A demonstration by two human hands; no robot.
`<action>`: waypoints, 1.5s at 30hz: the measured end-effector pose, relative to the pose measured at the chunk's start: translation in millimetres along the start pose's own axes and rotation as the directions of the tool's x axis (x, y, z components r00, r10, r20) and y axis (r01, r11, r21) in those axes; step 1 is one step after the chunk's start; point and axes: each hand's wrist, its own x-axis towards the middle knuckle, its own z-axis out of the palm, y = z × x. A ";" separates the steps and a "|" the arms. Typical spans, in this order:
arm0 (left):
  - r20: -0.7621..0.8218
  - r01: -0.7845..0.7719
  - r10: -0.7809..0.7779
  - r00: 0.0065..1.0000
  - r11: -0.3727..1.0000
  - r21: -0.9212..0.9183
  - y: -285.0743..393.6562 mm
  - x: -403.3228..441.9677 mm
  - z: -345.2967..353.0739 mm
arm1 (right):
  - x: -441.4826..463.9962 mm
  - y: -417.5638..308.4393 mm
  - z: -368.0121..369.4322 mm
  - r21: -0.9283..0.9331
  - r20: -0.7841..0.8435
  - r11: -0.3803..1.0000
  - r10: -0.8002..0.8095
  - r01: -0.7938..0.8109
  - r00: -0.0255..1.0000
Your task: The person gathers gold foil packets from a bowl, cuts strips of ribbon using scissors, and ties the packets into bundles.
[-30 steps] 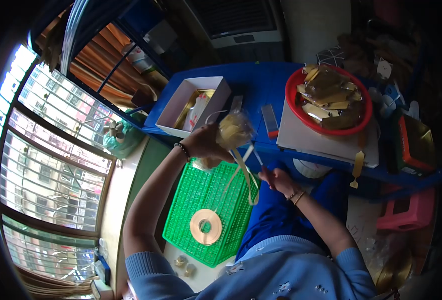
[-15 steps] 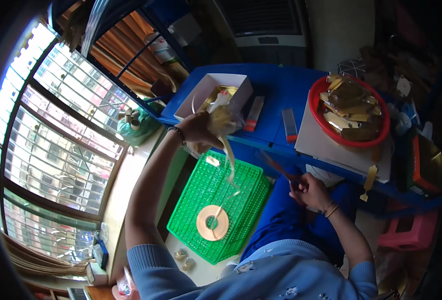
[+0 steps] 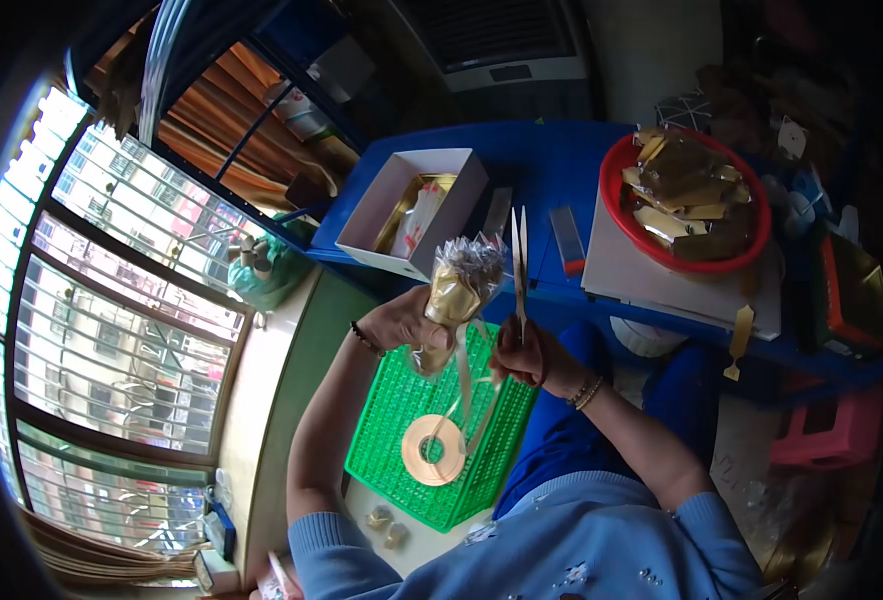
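My left hand (image 3: 407, 322) is closed around a bundle of gold pieces in clear plastic wrap (image 3: 460, 285), its crinkled end pointing up and away from me. Close by on the right, my right hand (image 3: 530, 358) grips a pair of scissors (image 3: 520, 265), blades upward and only slightly apart. A pale ribbon (image 3: 465, 375) hangs from the bundle beside my right fingers; whether they also pinch it I cannot tell. Below both hands, a roll of ribbon (image 3: 415, 450) lies flat on an upturned-looking green plastic basket (image 3: 387, 400).
On the blue table (image 3: 522, 150) stand a white box (image 3: 377, 205) with plastic-wrapped contents and a red basin (image 3: 614, 190) heaped with gold pieces, resting on a pale board (image 3: 612, 270). A pink stool (image 3: 832, 430) is at right. Barred windows (image 3: 132, 260) line the left.
The bundle has come down and toward me in my left hand. My right hand has moved left to it, turning the scissors upright. The ribbon roll has shifted slightly in view.
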 end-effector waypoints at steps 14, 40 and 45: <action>-0.642 0.327 0.033 0.766 0.840 0.434 22.1 -63.2 -51.8 | -51.7 53.0 -67.1 -0.966 -0.248 0.121 -0.182 -0.228 0.952; -0.547 0.304 0.080 0.833 0.761 0.574 71.5 -56.5 -15.4 | -8.0 42.6 -19.0 -0.982 -0.157 0.094 0.097 -0.166 0.983; -0.658 0.464 0.037 0.752 0.680 0.568 21.6 -55.7 -50.8 | -78.6 6.3 -103.8 -0.950 -0.311 0.065 -0.172 -0.304 0.935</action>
